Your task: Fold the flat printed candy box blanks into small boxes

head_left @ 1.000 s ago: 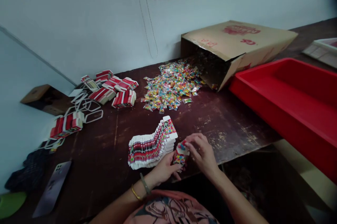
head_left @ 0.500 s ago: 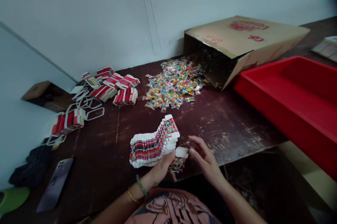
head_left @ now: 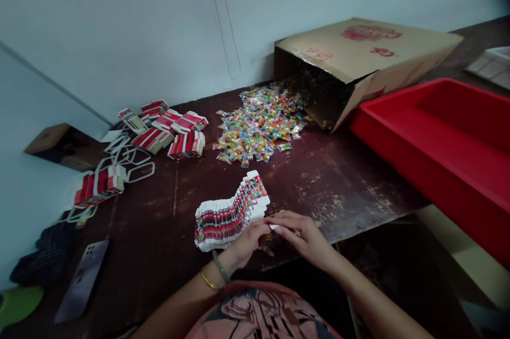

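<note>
My left hand [head_left: 246,246] and my right hand [head_left: 305,237] meet at the near edge of the dark wooden table [head_left: 338,179], both closed around one small colourful carton [head_left: 274,228], which is mostly hidden by my fingers. Just left of my hands lies a fanned row of flat printed cartons [head_left: 229,214]. A heap of small colourful wrapped candies [head_left: 258,126] spills from a tipped cardboard box [head_left: 358,57] further back.
A large red tray [head_left: 438,142] stands at the right. Bundles of red-and-white flat cartons [head_left: 171,134] and white plastic straps [head_left: 131,161] lie at the back left. A phone [head_left: 82,280] and dark cloth [head_left: 37,256] lie near the left front. A wall runs behind the table.
My hands have closed over the small carton, covering most of it; its white flap was folded up and visible before. The view has shifted slightly.
</note>
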Available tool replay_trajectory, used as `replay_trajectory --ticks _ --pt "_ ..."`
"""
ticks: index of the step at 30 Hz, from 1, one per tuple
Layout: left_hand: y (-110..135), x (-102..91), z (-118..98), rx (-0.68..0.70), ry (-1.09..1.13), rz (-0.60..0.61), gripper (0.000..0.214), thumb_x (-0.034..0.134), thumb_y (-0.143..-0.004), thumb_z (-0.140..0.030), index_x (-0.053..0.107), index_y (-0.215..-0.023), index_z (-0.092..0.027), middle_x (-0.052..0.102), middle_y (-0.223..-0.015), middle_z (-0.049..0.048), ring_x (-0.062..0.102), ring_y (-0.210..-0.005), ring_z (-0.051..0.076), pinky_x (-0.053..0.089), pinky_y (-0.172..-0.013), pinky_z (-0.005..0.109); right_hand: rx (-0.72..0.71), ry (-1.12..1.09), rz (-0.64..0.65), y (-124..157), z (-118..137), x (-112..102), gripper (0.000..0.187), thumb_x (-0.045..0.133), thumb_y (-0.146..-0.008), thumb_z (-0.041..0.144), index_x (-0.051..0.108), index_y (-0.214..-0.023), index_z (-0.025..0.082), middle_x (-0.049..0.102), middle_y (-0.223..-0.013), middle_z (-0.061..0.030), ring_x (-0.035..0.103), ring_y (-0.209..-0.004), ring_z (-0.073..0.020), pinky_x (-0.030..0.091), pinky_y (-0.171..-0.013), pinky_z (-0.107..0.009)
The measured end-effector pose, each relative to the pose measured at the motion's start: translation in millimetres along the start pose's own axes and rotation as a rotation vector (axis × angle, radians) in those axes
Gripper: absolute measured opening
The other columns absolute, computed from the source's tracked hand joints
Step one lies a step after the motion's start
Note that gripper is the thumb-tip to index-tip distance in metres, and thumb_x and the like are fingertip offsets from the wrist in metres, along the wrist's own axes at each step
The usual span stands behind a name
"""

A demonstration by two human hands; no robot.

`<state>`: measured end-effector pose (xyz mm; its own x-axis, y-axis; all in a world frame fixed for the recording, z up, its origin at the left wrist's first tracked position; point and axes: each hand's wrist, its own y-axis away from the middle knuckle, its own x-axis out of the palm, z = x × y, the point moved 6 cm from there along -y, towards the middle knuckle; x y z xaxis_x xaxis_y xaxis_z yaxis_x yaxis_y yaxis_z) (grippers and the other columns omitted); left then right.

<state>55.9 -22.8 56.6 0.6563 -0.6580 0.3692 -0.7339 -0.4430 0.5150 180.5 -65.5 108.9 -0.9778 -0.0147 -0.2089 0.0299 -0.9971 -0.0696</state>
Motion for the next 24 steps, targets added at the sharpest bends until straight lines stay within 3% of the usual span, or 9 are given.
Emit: replay_trajectory --ticks 4,8,12,15,17,19,21,24 --pt "8.5 4.1 -8.8 0.042 -0.064 0.148 0.039 0.063 -0.078 -0.03 0.062 -0.116 -0.02 0.06 -0.105 0.0069 0.053 -0.093 0.02 0.052 -0.069 0.029 0.088 -0.103 -0.066 -0.4 -13.4 -2.8 0.022 0.061 -0.088 0.038 0.075 -0.097 0.024 0.072 -0.094 -0.006 0.066 -0.088 -0.0191 0.053 -0.082 -0.034" --pt "11.3 2.4 1.4 -0.005 -0.069 0.117 0.043 0.064 -0.082 -0.038 0.06 -0.12 -0.02 0.059 -0.102 0.0053 0.054 -0.082 0.016 0.052 -0.064 0.028 0.004 0.032 -0.156 12.1 -21.8 13.7 0.026 0.057 -0.092 0.034 0.07 -0.113 0.028 0.07 -0.109 -0.008 0.062 -0.102 -0.0217 0.05 -0.091 -0.04" --pt "7.0 13.2 25.6 -0.07 0.1 0.121 0.044 0.065 -0.082 -0.04 0.058 -0.12 -0.02 0.06 -0.101 0.007 0.059 -0.084 0.018 0.054 -0.065 0.031 0.044 0.123 -0.16 29.2 -32.6 15.5 0.029 0.052 -0.094 0.031 0.066 -0.12 0.03 0.07 -0.111 -0.0074 0.062 -0.103 -0.0222 0.048 -0.095 -0.043" --pt "8.4 17.2 27.0 -0.088 0.16 0.153 0.044 0.062 -0.085 -0.04 0.057 -0.123 -0.021 0.059 -0.115 0.0119 0.059 -0.103 0.025 0.055 -0.078 0.041 0.122 0.148 -0.128 53.4 -34.3 -21.5 0.028 0.051 -0.094 0.035 0.069 -0.115 0.029 0.072 -0.108 -0.0074 0.064 -0.1 -0.0228 0.052 -0.089 -0.04" --pt "12.4 8.9 15.6 -0.062 0.083 0.147 0.042 0.062 -0.085 -0.039 0.059 -0.123 -0.02 0.057 -0.124 0.0137 0.054 -0.115 0.027 0.051 -0.086 0.042 0.185 0.266 -0.13 73.7 -36.4 -57.9 0.027 0.051 -0.094 0.038 0.071 -0.11 0.029 0.071 -0.108 -0.0085 0.065 -0.099 -0.0245 0.052 -0.088 -0.041" --pt "17.5 -6.9 1.9 -0.038 0.008 0.099 0.04 0.062 -0.085 -0.038 0.061 -0.121 -0.02 0.058 -0.123 0.0136 0.054 -0.114 0.026 0.048 -0.089 0.039 0.221 0.452 -0.087 85.5 -42.6 -82.2 0.025 0.055 -0.09 0.042 0.075 -0.099 0.029 0.071 -0.107 -0.0106 0.065 -0.098 -0.0277 0.052 -0.087 -0.044" --pt "21.9 -23.3 -6.9 -0.028 -0.001 0.032 0.038 0.062 -0.085 -0.038 0.062 -0.117 -0.018 0.061 -0.116 0.0128 0.058 -0.105 0.023 0.047 -0.087 0.037 0.21 0.583 -0.097 78.1 -51.1 -86.3 0.026 0.057 -0.089 0.045 0.076 -0.093 0.027 0.071 -0.106 -0.0118 0.065 -0.098 -0.0299 0.051 -0.087 -0.048" --pt "25.9 -34.4 -6.9 -0.028 0.01 -0.031 0.034 0.062 -0.084 -0.036 0.063 -0.112 -0.016 0.063 -0.11 0.0114 0.061 -0.097 0.021 0.046 -0.084 0.035 0.084 0.604 -0.075 24.9 -62.0 -49.5 0.027 0.051 -0.092 0.036 0.071 -0.109 0.026 0.065 -0.12 -0.0107 0.06 -0.11 -0.0268 0.048 -0.095 -0.045"
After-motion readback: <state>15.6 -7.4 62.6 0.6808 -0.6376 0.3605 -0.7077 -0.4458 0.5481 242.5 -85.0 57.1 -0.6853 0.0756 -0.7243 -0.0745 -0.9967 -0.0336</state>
